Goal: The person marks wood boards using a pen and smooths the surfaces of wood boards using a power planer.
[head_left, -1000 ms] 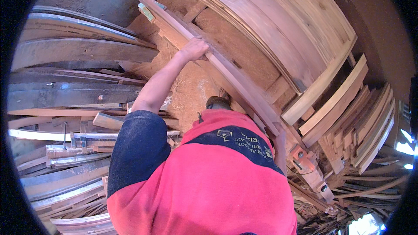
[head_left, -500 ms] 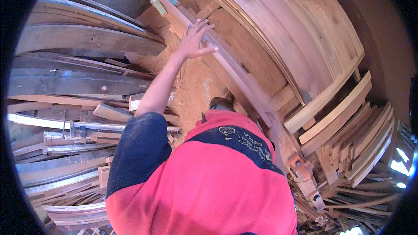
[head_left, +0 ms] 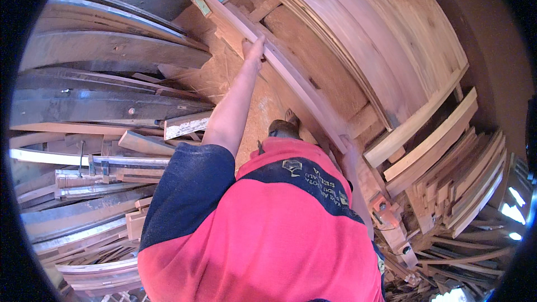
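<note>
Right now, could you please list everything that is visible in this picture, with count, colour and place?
long wooden plank: one, reddish-brown, leaning diagonally through the middle, held at its edge
stacked planks: many, light to reddish brown, upper right
short boards: many, pale brown, right side
dark weathered planks: many, grey-brown, left side
orange tool: one, lower right among the wood
sawdust-covered floor: orange-brown, centre
shirt: one, red and navy, bottom centre
left hand: grip on the plank's edge
right hand: low against the plank, grip unclear
</note>
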{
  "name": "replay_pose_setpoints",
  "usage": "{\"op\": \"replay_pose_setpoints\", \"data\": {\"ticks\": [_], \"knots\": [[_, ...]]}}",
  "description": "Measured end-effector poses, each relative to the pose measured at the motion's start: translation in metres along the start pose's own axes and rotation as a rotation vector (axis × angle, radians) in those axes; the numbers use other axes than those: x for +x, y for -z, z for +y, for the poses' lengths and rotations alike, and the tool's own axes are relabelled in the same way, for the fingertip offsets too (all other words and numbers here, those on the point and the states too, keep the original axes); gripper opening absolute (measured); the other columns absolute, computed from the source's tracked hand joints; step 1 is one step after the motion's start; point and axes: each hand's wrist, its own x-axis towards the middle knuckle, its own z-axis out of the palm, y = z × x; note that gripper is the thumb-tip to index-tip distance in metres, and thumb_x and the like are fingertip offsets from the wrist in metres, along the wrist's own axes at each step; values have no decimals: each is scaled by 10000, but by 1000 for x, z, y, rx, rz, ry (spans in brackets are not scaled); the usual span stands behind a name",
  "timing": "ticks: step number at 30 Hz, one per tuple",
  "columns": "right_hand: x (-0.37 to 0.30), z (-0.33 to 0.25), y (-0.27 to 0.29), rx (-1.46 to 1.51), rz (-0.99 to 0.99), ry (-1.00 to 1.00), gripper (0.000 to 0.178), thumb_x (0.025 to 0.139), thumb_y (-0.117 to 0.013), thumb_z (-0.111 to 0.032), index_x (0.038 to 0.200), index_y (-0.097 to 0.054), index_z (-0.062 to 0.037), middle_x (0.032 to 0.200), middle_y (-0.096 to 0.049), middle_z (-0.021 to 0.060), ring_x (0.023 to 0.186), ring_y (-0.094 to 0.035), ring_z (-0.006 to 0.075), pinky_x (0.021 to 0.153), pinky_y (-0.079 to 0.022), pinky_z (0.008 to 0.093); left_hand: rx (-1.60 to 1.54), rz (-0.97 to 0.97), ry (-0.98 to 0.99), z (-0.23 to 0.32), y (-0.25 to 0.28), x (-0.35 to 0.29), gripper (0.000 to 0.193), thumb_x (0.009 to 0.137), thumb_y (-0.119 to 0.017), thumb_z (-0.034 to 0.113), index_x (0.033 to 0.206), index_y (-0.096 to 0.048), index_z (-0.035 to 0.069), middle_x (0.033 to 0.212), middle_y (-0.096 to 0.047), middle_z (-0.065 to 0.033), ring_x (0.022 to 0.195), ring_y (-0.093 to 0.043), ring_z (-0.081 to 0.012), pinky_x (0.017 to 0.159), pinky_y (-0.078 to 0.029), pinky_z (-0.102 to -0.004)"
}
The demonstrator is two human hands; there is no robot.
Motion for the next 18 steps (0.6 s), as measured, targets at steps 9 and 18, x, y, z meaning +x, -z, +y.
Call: {"op": "replay_pose_setpoints", "data": {"ticks": [9, 18], "knots": [[12, -34, 8, -14, -72, -21, 250, 783, -734, -131, 1033, -726, -108, 1063, -679, 122, 1025, -642, 369, 871, -516, 428, 14, 122, -267, -1, 23, 30, 591, 764, -713, 156, 1280, -458, 24, 1072, -634, -136, 994, -637, -304, 835, -559, -586], [10, -29, 6, -24, -43, -116, 297, 757, -784, -145, 1046, -729, -107, 1049, -680, 132, 1016, -630, 410, 851, -510, 465, -34, 46, -28, 11, 3, 13, 907, 672, -681, 114, 1490, -288, 113, 1218, -558, -170, 1000, -622, -355, 718, -530, -637]]}}
